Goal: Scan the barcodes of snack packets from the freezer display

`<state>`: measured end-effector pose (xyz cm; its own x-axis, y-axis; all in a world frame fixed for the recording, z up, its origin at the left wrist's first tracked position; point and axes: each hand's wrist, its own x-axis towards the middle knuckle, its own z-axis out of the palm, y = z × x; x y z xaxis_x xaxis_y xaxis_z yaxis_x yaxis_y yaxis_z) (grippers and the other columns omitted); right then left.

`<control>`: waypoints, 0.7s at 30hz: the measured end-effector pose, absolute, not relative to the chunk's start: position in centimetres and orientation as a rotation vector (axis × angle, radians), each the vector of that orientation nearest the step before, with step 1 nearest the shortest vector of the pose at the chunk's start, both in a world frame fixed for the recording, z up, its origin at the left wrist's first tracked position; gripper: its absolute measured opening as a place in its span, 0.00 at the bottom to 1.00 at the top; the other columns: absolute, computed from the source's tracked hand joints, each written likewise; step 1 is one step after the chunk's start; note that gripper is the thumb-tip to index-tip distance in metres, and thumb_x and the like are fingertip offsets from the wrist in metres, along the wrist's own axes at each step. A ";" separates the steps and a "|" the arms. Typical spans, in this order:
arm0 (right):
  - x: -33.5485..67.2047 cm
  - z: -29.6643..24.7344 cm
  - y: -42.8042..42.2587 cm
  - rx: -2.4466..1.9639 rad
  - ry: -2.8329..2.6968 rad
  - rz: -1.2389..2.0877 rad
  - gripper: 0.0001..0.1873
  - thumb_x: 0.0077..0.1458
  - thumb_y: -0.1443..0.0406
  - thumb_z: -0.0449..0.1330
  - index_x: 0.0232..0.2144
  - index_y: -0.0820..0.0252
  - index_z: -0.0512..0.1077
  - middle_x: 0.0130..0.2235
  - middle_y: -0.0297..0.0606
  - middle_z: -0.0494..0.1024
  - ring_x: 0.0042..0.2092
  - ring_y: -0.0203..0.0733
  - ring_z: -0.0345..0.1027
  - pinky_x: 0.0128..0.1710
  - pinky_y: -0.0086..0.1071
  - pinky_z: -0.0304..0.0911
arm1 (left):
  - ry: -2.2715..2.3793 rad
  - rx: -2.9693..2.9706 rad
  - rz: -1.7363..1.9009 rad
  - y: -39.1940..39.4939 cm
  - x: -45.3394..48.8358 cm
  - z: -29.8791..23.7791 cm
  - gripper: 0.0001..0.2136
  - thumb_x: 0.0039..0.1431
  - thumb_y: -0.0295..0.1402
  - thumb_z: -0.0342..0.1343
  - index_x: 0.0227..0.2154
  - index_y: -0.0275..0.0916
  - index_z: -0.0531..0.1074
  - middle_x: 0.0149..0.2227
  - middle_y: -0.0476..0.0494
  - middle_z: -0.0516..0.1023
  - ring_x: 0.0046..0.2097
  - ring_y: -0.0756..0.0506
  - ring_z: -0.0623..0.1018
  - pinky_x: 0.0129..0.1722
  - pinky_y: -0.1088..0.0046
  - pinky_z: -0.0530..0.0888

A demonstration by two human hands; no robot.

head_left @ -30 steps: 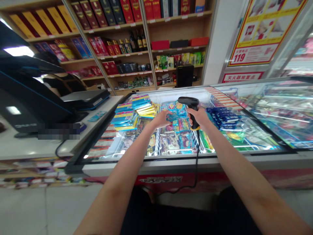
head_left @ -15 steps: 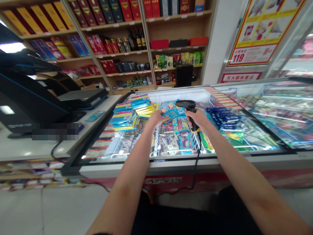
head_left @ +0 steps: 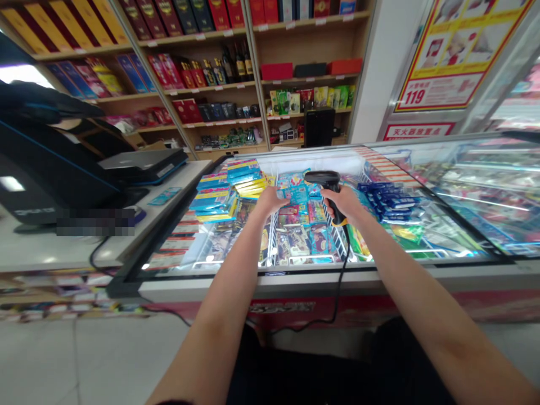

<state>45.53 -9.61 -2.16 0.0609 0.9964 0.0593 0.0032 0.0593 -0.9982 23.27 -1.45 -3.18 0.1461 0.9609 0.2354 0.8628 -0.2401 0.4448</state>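
Observation:
My right hand [head_left: 345, 203] is closed round the grip of a black corded barcode scanner [head_left: 323, 180], whose head points left over the open chest freezer [head_left: 295, 275]. My left hand [head_left: 272, 201] grips a light blue ice cream packet [head_left: 298, 194] just left of the scanner head, above the freezer baskets. Below both hands lie several colourful ice cream packets [head_left: 301, 239] in wire baskets. The scanner cable [head_left: 340, 287] hangs down over the freezer's front edge.
A counter [head_left: 76, 247] at the left carries a black till screen [head_left: 50, 169] and a flat scanner unit [head_left: 143, 163]. Stacked blue and yellow packets [head_left: 225, 194] and dark blue packets [head_left: 390, 199] flank my hands. Shelves of boxes and bottles [head_left: 211, 73] stand behind. Glass lids [head_left: 476, 191] cover the right side.
My left hand has turned the blue packet down and drawn it a little closer to the scanner head. The right hand and scanner have barely shifted.

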 end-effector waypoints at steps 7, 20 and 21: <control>45.4 -1.8 -9.9 -1.215 -1.189 1.106 0.11 0.52 0.67 0.62 0.22 0.59 0.64 0.16 0.30 0.67 0.14 0.32 0.58 0.10 0.27 0.56 | 1.669 1.854 1.009 -1.2 22.8 -2.8 0.14 0.51 0.44 0.62 0.29 0.37 0.77 0.29 0.43 0.79 0.36 0.42 0.79 0.34 0.72 0.74; 45.5 -2.4 -9.8 -1.226 -1.263 1.109 0.13 0.49 0.64 0.65 0.20 0.58 0.64 0.15 0.30 0.67 0.14 0.32 0.58 0.10 0.26 0.56 | 1.451 1.427 1.221 -1.3 23.7 -3.2 0.17 0.47 0.43 0.65 0.35 0.36 0.77 0.34 0.43 0.81 0.37 0.44 0.81 0.34 0.72 0.78; 45.5 -2.4 -9.8 -1.232 -1.269 1.110 0.13 0.49 0.65 0.65 0.20 0.58 0.64 0.15 0.30 0.67 0.14 0.32 0.57 0.10 0.26 0.56 | 1.446 1.422 1.218 -1.3 23.7 -3.2 0.17 0.47 0.43 0.65 0.36 0.36 0.77 0.34 0.43 0.81 0.38 0.44 0.81 0.34 0.72 0.78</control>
